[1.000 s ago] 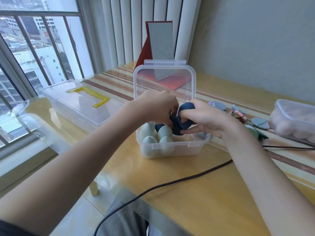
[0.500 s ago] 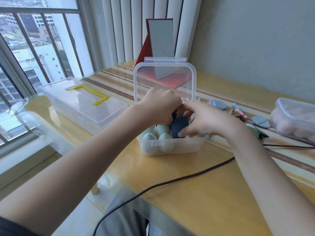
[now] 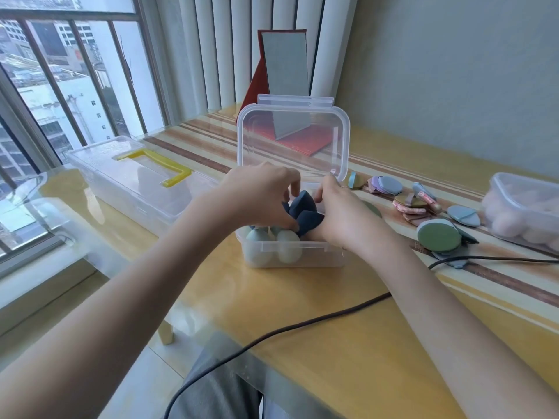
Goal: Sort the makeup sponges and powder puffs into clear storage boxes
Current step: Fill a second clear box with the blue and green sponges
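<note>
A small clear storage box [image 3: 302,260] stands open at the table's middle, its lid [image 3: 293,137] upright behind. Pale green egg-shaped sponges [image 3: 289,247] fill its front row. Both hands are over the box. My left hand [image 3: 260,195] pinches a dark blue sponge [image 3: 299,202] from the left. My right hand [image 3: 344,214] holds another dark blue sponge [image 3: 310,223] from the right, just above the pale ones. Flat powder puffs [image 3: 438,235] in green, blue and purple lie on the table to the right.
A long clear box with a yellow handle [image 3: 142,179] lies closed at the left. A clear tub of pink sponges [image 3: 523,207] stands at the far right. A black cable [image 3: 302,325] crosses the table's front. A red-backed mirror [image 3: 282,65] stands behind.
The view has drawn closer. Both hands stayed over the box; the dark blue sponges shifted between my fingers, and two now show stacked at the box's middle.
</note>
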`<move>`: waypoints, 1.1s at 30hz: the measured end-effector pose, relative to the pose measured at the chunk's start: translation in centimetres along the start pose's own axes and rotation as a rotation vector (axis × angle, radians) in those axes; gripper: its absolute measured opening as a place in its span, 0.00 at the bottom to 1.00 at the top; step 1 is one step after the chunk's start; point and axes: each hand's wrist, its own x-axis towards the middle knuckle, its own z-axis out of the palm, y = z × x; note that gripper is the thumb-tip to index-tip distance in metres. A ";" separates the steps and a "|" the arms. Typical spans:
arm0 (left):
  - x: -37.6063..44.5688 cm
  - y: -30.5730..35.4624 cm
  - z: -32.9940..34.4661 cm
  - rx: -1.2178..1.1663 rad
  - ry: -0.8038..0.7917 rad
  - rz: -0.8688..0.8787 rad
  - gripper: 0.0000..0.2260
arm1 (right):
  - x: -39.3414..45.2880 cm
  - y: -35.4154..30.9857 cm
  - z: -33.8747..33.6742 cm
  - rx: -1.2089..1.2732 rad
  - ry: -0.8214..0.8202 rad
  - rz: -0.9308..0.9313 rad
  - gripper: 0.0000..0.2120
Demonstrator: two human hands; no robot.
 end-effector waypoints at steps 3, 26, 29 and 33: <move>-0.5 0.1 0.4 0.117 0.044 -0.023 0.12 | 0.2 0.1 -0.1 0.028 -0.061 -0.025 0.22; -0.4 1.2 0.3 -0.138 -0.011 0.092 0.12 | 0.4 0.8 -1.1 0.136 -0.214 -0.050 0.21; -0.1 1.0 0.6 -0.122 0.017 0.077 0.11 | 0.0 1.0 -2.5 0.287 -0.207 -0.037 0.19; 0.3 0.8 0.3 -0.166 -0.028 0.029 0.08 | -0.4 0.1 -2.8 0.305 -0.095 -0.171 0.10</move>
